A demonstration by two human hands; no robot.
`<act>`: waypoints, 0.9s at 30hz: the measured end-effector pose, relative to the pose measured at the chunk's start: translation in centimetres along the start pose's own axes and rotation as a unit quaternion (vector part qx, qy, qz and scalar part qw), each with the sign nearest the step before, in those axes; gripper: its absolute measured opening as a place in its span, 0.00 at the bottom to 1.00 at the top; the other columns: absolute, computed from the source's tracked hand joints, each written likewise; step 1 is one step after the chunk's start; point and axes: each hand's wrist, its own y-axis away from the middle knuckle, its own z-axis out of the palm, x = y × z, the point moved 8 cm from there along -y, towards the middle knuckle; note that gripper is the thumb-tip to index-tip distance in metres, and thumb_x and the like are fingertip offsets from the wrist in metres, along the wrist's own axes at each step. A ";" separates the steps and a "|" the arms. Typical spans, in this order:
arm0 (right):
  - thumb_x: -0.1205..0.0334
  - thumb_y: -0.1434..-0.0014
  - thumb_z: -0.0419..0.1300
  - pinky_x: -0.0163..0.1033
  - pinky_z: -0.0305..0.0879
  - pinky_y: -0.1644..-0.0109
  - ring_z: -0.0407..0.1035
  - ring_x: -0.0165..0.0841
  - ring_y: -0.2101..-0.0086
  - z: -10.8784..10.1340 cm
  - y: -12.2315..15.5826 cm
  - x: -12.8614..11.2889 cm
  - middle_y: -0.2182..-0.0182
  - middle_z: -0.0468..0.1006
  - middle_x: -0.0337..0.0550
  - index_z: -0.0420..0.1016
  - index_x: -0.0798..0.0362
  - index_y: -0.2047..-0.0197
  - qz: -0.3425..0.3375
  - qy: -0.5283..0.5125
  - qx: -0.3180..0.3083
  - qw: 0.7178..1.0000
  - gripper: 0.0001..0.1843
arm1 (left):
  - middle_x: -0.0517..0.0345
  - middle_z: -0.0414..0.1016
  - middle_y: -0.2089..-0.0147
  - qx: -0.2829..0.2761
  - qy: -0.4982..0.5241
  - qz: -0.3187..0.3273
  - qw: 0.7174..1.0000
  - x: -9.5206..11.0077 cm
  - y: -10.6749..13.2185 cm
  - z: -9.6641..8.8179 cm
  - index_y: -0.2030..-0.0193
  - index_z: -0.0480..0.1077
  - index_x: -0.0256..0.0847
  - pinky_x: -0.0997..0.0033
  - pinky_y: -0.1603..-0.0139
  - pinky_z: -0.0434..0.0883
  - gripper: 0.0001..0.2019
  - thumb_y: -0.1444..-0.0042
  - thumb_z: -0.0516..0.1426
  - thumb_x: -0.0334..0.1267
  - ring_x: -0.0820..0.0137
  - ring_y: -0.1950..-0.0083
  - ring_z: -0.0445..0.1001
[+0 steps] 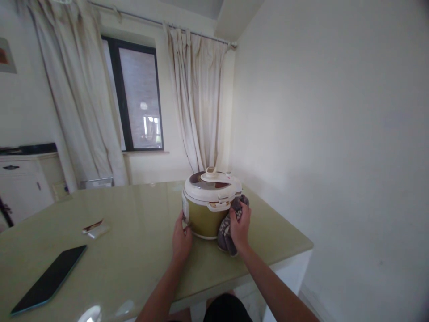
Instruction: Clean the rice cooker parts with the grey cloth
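A white and olive-green electric pressure cooker (205,219) stands upright on the table, its white lid with a dark top panel closed. My left hand (182,239) grips the cooker low on its left side, with the fingertips partly hidden behind the body. In my right hand (240,226) is a bunched grey patterned cloth (225,235), pressed against the cooker's right side below the lid handle. Part of the cloth hangs down to the tabletop.
The pale green glossy table (140,250) ends at a right edge near the wall. A dark flat tablet-like slab (50,279) lies at left. Behind it are a small brown-and-clear item (96,229) and, farther off, a white cabinet (25,183). Curtains (204,98) flank the window.
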 end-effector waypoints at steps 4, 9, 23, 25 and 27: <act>0.51 0.34 0.58 0.54 0.63 0.37 0.68 0.46 0.46 -0.1 0.8 -1.7 0.50 0.72 0.51 0.72 0.51 0.44 -0.030 0.015 -0.017 0.999 0.20 | 0.44 0.67 0.27 0.007 -0.011 0.008 1.000 0.3 0.0 -0.2 0.24 0.58 0.40 0.50 0.24 0.62 0.36 0.40 0.52 0.29 0.58 0.26 0.66; 0.57 0.34 0.57 0.54 0.64 0.37 0.67 0.46 0.45 0.0 0.9 -3.2 0.49 0.70 0.51 0.71 0.49 0.44 -0.075 0.027 -0.038 0.996 0.16 | 0.45 0.67 0.27 0.000 -0.008 0.007 1.000 0.5 0.1 -0.2 0.24 0.57 0.40 0.51 0.24 0.63 0.36 0.40 0.52 0.30 0.58 0.26 0.66; 0.67 0.40 0.56 0.52 0.62 0.35 0.67 0.45 0.43 2.0 -8.2 -8.5 0.46 0.74 0.48 0.83 0.45 0.49 -0.198 0.108 -0.242 0.944 0.20 | 0.45 0.67 0.27 -0.001 0.002 -0.005 1.000 0.5 0.1 -0.1 0.24 0.58 0.40 0.51 0.25 0.64 0.37 0.43 0.53 0.28 0.57 0.27 0.66; 0.69 0.42 0.57 0.51 0.63 0.37 0.68 0.45 0.45 3.0 -9.2 -10.0 0.49 0.76 0.47 0.84 0.45 0.52 -0.219 0.147 -0.293 0.919 0.20 | 0.44 0.67 0.27 0.003 -0.004 0.000 1.000 0.7 0.1 -0.2 0.24 0.58 0.39 0.51 0.24 0.63 0.37 0.43 0.52 0.28 0.58 0.26 0.66; 0.69 0.43 0.58 0.49 0.65 0.40 0.69 0.44 0.48 3.5 -9.7 -10.9 0.53 0.76 0.46 0.84 0.45 0.53 -0.224 0.172 -0.318 0.905 0.19 | 0.44 0.67 0.27 0.006 -0.004 0.005 1.000 0.8 0.1 -0.2 0.24 0.58 0.39 0.51 0.24 0.63 0.37 0.43 0.52 0.28 0.58 0.26 0.66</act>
